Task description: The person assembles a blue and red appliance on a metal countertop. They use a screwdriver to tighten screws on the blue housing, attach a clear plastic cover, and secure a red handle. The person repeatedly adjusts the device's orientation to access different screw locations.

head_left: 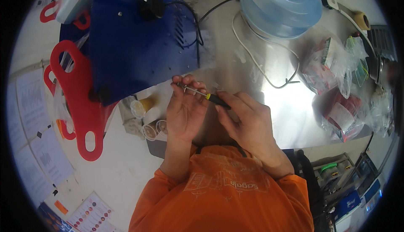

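My right hand (251, 116) is closed round the black and yellow handle of a screwdriver (216, 100). Its thin shaft points up and left, toward my left hand (187, 113). The thumb and fingertips of my left hand pinch a small metal piece (183, 86) at the screwdriver's tip; it looks like a screw, but is too small to be sure. Just beyond my hands stands a large blue metal panel (134, 51) with vent slots, small screws and black round feet. Red plates (80, 93) with oval cutouts are at its left side.
A steel tabletop (223, 34) carries a big water bottle (280, 9), a pale looped cable (252, 57) and plastic bags of packages (336, 72) at right. Clear cups (149, 132) stand left of my left wrist. Papers (33, 118) hang on the left wall.
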Available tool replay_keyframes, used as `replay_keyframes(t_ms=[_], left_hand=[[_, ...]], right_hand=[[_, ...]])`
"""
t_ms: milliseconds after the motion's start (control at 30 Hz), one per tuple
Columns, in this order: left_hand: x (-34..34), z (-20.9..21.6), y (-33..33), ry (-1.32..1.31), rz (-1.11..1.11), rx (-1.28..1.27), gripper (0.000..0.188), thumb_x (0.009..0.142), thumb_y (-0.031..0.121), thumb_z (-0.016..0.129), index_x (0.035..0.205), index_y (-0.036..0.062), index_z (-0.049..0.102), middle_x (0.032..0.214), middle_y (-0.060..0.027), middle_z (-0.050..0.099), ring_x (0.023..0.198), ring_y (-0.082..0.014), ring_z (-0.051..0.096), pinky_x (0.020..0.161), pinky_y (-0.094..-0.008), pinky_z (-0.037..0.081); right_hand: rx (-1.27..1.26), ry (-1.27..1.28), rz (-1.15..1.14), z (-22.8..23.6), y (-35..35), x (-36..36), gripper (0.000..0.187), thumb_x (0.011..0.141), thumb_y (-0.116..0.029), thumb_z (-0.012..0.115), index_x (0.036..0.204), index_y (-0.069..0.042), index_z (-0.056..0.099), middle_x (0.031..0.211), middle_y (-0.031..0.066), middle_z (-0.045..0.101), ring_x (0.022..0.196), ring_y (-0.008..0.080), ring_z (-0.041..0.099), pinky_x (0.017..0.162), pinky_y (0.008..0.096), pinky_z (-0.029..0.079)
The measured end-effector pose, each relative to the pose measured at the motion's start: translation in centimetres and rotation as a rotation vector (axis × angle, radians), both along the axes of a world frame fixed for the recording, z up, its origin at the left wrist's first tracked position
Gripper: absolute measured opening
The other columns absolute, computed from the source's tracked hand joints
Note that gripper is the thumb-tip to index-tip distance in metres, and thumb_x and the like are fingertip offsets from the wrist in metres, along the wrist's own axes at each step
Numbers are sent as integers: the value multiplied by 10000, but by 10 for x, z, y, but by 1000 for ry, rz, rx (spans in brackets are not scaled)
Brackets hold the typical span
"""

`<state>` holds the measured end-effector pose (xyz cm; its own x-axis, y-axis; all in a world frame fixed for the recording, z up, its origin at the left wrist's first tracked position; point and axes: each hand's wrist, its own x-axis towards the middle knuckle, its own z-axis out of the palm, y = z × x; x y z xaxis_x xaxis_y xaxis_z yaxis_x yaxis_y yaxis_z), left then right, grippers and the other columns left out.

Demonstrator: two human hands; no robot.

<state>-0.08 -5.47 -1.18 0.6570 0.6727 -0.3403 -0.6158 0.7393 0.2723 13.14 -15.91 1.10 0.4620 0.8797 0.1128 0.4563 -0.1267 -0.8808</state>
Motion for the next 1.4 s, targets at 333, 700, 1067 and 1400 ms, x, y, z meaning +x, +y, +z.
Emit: replay_keyframes(t_ms=[333,700,1067,1400], left_hand=[[13,-2,14,-45,213,10,166,983,337,529,1110,251,589,1063,66,529,1037,-123,502,945,-317,407],[13,-9,17,-124,260,3,203,978,337,525,1158,277,597,1108,95,544,1052,-121,520,880,-348,467],[14,-13,19,-186,261,-53,186,966,303,548,1126,269,636,1105,101,581,1072,-129,535,932,-349,435],[13,-16,18,-129,255,-34,205,936,344,589,1123,276,638,1083,114,587,1046,-120,543,923,-327,428]], right_hand=[[42,-303,231,8,44,25,281,759,-126,653,1032,-60,649,754,34,545,621,191,593,490,323,467],[25,-317,323,5,66,33,325,743,-106,739,1054,-67,654,753,40,545,623,220,583,530,345,480],[103,-385,327,2,76,36,142,725,-121,615,854,-70,587,726,22,557,632,182,584,481,324,457],[-89,-343,387,17,79,41,250,732,-124,735,951,-88,621,762,35,559,673,267,608,557,368,480]])
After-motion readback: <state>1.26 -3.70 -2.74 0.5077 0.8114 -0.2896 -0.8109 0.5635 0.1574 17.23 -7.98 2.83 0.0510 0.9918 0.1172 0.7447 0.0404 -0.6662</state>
